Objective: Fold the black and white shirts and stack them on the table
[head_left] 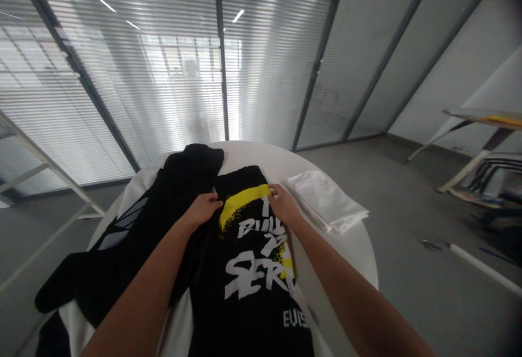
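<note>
- Head view: my hands at work on a black T-shirt [244, 313] lying flat on a round table [261, 153], its long axis running from my body toward the far rim.
- My left hand [202, 210] sits at the shirt's far left edge, fingers [214, 200] curled against the black fabric; whether they pinch it, I cannot tell.
- My right hand [283, 205] rests at the far right, fingertips [271, 191] at the end of a yellow stripe [242, 203], slightly open; no firm hold shows.
- The shirt's far end lies just beyond both hands, about equally near each, and the shirt's body runs back between my arms.
- White print on the shirt, partly hidden: "SER" is legible at the table's centre, "EUIS" lower down, toward me.
- A black garment [138, 248] with grey stripes [122, 226] lies on the table's left side, beside the shirt.
- A folded white cloth [326, 202] lies on the table's right side, just beside my right hand.
- Beyond the table's far rim: a glass wall [122, 74] with blinds. Off to its right: a side table [481, 117].
</note>
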`<state>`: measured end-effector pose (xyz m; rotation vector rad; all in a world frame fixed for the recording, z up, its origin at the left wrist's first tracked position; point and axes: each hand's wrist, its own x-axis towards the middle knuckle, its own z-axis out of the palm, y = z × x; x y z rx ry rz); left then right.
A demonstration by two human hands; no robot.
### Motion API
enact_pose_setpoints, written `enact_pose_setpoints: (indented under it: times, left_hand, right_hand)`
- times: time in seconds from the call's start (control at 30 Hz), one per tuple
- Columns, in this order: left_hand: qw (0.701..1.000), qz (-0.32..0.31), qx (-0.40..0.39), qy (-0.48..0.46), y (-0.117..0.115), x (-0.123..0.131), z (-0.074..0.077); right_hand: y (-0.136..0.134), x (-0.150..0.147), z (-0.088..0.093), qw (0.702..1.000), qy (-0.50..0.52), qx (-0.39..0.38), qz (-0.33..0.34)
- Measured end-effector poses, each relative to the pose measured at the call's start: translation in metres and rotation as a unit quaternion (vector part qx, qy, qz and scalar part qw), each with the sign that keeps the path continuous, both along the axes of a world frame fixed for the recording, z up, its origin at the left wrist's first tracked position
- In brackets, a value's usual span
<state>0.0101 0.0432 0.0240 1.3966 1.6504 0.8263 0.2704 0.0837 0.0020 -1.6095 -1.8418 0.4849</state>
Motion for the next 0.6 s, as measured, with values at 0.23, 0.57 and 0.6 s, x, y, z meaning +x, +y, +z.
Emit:
enact_pose_setpoints:
  times: [0.23, 0.57, 0.6]
  left_hand:
    - [0.997, 0.052, -0.051, 0.013, 0.003, 0.001, 0.000]
    - [0.992, 0.101, -0.045, 0.067, 0.041, 0.005, -0.004]
    - [0.992, 0.098, -0.031, 0.067, 0.043, 0.007, -0.006]
  right_hand:
    - [0.013, 0.009, -0.006, 0.996, 0.062, -0.056, 0.037]
    - [0.008, 0.008, -0.003, 0.994, 0.089, -0.028, 0.058]
    - [0.009, 0.008, -0.004, 0.993, 0.098, -0.030, 0.057]
